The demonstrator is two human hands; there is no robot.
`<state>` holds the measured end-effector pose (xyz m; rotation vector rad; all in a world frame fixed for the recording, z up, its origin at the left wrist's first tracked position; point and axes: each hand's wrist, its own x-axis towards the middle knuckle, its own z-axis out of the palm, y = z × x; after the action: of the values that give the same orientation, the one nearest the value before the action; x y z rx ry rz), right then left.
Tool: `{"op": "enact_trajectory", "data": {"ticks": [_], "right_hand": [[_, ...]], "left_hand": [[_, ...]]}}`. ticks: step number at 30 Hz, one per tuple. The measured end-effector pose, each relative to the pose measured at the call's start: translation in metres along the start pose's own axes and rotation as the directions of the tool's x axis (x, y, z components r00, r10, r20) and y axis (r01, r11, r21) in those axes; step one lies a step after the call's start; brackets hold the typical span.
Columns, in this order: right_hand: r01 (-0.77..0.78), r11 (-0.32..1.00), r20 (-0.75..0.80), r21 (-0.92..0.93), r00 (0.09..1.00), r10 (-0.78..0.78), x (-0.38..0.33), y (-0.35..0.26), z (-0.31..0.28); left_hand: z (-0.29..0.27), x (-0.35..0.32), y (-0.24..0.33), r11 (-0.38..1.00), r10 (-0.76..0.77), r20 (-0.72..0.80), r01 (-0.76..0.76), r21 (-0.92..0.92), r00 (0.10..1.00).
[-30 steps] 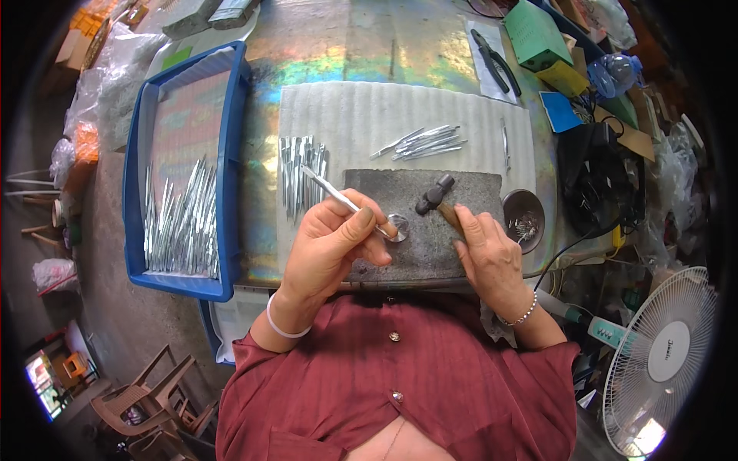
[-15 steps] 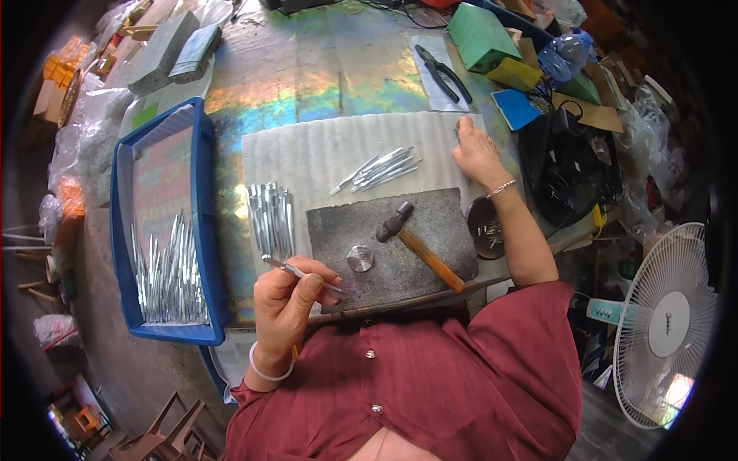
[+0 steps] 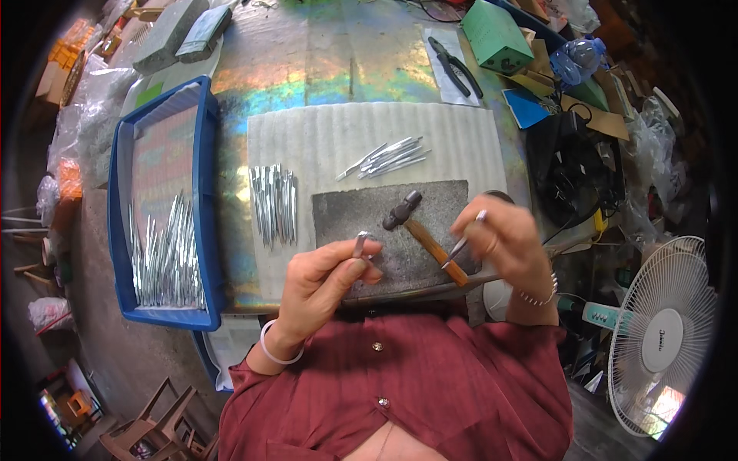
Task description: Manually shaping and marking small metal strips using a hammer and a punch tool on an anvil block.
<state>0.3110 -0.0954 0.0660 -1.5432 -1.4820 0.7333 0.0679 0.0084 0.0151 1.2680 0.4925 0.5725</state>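
Note:
My left hand (image 3: 327, 276) is closed over the near left part of a dark grey slab, pinching a slim silver metal strip (image 3: 360, 244) upright between thumb and fingers. Above the slab's right side, my right hand (image 3: 503, 238), somewhat blurred, grips a thin pointed metal tool (image 3: 459, 250) whose tip slants down to the left. Its exact kind is unclear. Between the hands, a hammer (image 3: 430, 246) with a wooden handle lies on the slab (image 3: 338, 207). Beyond the slab is a loose bunch of silver strips (image 3: 393, 157); a neater row of strips (image 3: 273, 203) lies to its left.
A blue tray (image 3: 206, 192) with many silver strips stands at the left. White foam sheeting (image 3: 307, 131) covers the table under the slab. Pliers (image 3: 455, 67) lie at the far right, near a green box (image 3: 496, 34). A white fan (image 3: 661, 338) stands at the lower right.
My right hand has come back from the far right edge of the foam sheet toward me, bringing the pointed tool. My left hand has moved right and turned its strip upright.

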Motion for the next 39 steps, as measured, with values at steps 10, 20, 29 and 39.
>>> {"op": "enact_trajectory", "data": {"ticks": [10, 20, 29, 39], "right_hand": [[0.249, 0.967, -0.051, 0.059, 0.968, -0.247, 0.006, -0.011, 0.074], [0.147, 0.988, -0.085, 0.058, 0.986, -0.141, 0.004, -0.020, 0.082], [0.162, 0.979, -0.089, 0.125, 0.984, -0.151, 0.002, -0.018, 0.084], [0.114, 0.976, -0.136, 0.188, 0.987, -0.089, -0.003, -0.017, 0.085]], "left_hand": [[0.010, -0.009, -0.005, 0.997, -0.007, -0.026, 0.004, -0.080, 1.000], [0.007, -0.015, -0.008, 0.998, 0.037, -0.026, -0.036, 0.043, 0.999], [0.005, -0.015, -0.007, 0.999, 0.020, 0.046, -0.019, -0.029, 0.999], [0.009, -0.012, 0.001, 0.999, 0.032, 0.100, -0.035, 0.025, 0.994]]}}
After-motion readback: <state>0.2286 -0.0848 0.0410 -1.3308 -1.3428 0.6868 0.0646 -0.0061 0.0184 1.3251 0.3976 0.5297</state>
